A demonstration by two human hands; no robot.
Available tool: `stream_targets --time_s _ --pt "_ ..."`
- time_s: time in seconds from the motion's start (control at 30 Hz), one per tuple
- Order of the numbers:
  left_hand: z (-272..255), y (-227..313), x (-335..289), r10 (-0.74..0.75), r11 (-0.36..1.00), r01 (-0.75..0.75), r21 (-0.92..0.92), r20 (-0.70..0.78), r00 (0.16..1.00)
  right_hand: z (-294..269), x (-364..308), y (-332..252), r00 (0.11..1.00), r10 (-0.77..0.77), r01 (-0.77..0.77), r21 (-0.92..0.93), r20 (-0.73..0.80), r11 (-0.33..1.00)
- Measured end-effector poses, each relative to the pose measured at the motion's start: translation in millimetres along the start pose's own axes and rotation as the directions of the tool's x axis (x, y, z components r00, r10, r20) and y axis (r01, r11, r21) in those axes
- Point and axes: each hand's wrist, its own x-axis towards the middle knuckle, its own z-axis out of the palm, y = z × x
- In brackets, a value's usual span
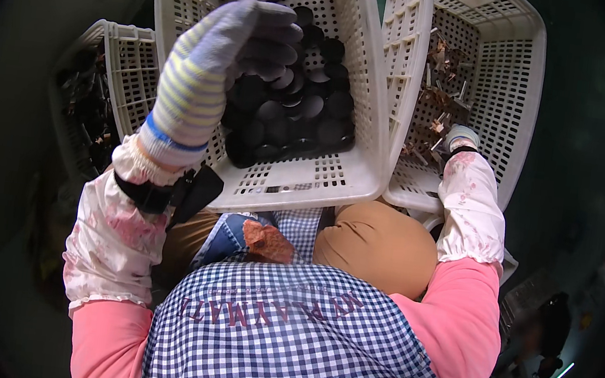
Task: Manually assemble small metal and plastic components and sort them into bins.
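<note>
My left hand (pixel 222 42), in a striped knit glove with a grey palm, is raised above the middle white basket (pixel 360 173). Its fingers stretch to the right, somewhat apart, and nothing shows in them. Below it lie several round black discs (pixel 312 106), heaped on the basket floor. My right hand (pixel 462 136), gloved too, reaches down inside the right white basket (pixel 525 102). Small copper-coloured and silvery metal pieces (pixel 444 63) are strewn there beside it. The back of the glove hides the right fingers, so what they hold is out of sight.
A third white basket (pixel 129 68) stands at the left, with dark pieces and some silvery ones (pixel 95 113) next to it. The middle basket's near rim reaches my knees. A reddish-brown scrap (pixel 266 243) rests on my lap, against the checked apron (pixel 280 321).
</note>
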Motion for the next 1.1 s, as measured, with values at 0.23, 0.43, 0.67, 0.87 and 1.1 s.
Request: stream_targets --time_s 0.23,0.43,0.67,0.87,1.1 --pt "-5.7 -41.8 6.6 -0.126 0.980 0.118 0.161 0.042 0.991 -46.1 -77.8 22.7 0.957 -0.291 0.282 0.236 0.000 0.930" --pt "-26.8 -102.5 16.6 -0.252 0.788 0.141 0.599 0.104 0.962 -26.0 -123.4 40.1 0.856 -0.115 0.514 0.809 -0.504 0.285" --pt "-56.3 -202.0 25.1 -0.630 -0.015 -0.014 1.000 0.001 0.777 31.5 -181.3 -0.8 0.754 0.024 0.651 0.742 -0.656 -0.161" --pt "-57.5 -267.9 9.4 -0.651 -0.292 0.164 0.942 -0.322 0.687 32.6 -205.0 -40.2 0.751 0.078 0.620 0.741 -0.656 0.257" --pt "-71.3 -263.7 10.7 -0.769 -0.185 0.034 0.982 -0.166 0.618 24.2 -221.3 -51.9 0.689 0.166 0.679 0.708 -0.706 0.193"
